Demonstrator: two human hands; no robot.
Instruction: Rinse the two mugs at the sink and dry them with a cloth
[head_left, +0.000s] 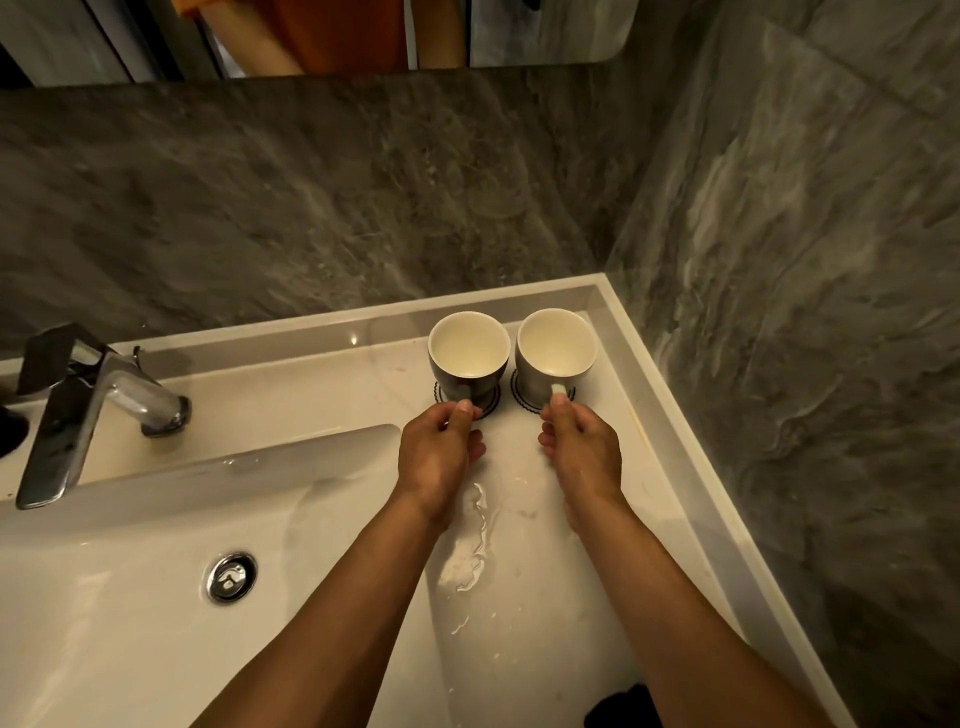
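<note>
Most of the view is the white sink (130, 597), its tap (98, 400) off. Two mugs stand upright on coasters on the counter (519, 519) beside the basin, handles turned toward the person for easy reach: left hand (439, 441) pinches the dark mug (467, 358), right hand (584, 441) the pale mug (556, 353). Water puddles (472, 551) near the wrists.
</note>
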